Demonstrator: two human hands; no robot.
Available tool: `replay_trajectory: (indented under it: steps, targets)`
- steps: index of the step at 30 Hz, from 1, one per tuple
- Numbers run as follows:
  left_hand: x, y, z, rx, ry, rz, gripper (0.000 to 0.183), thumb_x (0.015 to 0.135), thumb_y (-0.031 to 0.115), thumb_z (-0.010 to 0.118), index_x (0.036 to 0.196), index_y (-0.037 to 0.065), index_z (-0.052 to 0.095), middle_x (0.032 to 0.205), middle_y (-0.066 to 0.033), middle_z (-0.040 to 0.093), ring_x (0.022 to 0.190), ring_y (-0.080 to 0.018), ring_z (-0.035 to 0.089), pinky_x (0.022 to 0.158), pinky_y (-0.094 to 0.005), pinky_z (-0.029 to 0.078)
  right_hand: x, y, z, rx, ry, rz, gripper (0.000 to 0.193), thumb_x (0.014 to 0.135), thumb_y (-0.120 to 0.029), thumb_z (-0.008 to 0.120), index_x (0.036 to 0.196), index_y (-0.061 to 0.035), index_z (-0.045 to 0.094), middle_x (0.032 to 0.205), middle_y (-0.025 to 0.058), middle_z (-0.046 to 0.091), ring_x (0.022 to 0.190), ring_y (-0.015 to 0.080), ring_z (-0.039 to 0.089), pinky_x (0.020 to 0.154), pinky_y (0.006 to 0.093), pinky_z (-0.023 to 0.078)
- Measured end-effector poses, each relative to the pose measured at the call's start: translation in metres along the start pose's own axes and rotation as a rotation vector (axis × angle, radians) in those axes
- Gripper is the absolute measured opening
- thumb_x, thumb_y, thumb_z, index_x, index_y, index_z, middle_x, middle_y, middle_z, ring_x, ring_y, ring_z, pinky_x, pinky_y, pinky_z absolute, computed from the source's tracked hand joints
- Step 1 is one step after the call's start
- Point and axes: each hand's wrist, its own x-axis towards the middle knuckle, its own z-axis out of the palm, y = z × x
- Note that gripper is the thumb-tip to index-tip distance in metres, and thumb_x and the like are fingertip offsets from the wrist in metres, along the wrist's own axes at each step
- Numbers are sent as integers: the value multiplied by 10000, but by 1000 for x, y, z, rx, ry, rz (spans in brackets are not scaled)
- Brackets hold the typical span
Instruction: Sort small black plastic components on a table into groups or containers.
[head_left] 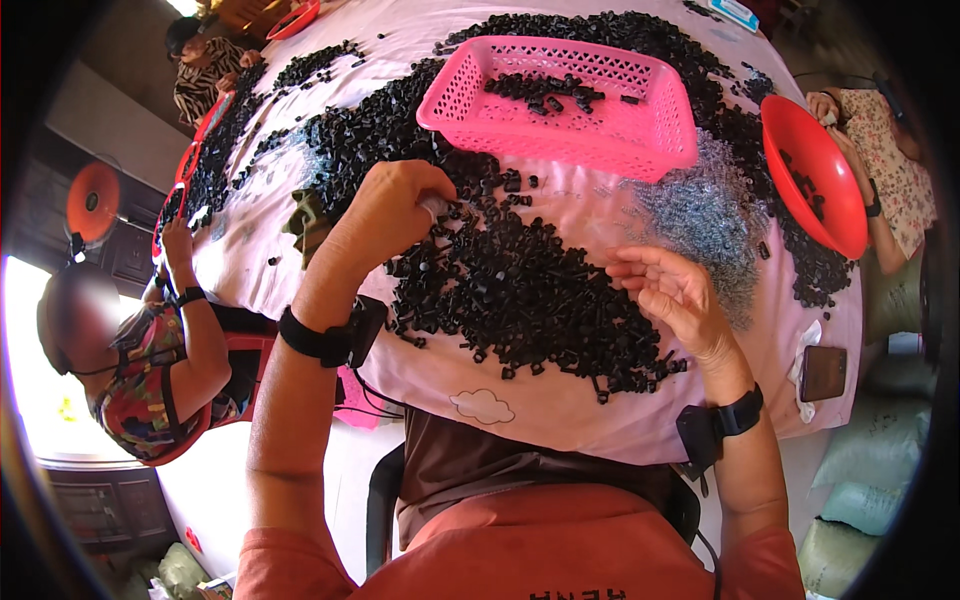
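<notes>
My left hand (398, 205) is curled with its fingers pinched together over the left end of a pile of small black plastic parts (520, 285). Something small and pale shows at its fingertips; what it grips is too small to make out. At the pile's right side, my right hand (668, 292) is half turned up, fingers stretched and apart, with nothing visible in them. Small clear, bluish pieces (705, 215) lie heaped just beyond that hand. Past both hands stands a pink perforated basket (560, 150), with some black parts inside.
More black parts (385, 110) spread over the pink tablecloth (430, 375). A red bowl (815, 180) sits at the right by another person. A phone (823, 373) lies near the right edge. A crumpled olive cloth (308, 225) is beside my left forearm. Other people work on the left.
</notes>
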Motion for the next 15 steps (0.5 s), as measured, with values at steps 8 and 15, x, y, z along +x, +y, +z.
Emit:
replay_trajectory:
  steps: [8,15]
  targets:
    - [28,4,39,6,-77,281,385,765,-67,569,1109,-2,729,1072,-187,709,1073,-393,665,951,-429,529,0,4,-2,19,2,4,469,966,-151,693,1380,42,588,1313,143,665,1196,194,638,1060,337,497]
    - [11,10,55,135,-60,256,368,764,-84,559,1085,-9,723,1074,-189,682,1062,-400,647,954,-459,513,0,2,-1,23,10,13,475,957,-120,694,1387,46,583,1329,147,655,1216,201,633,1072,341,495]
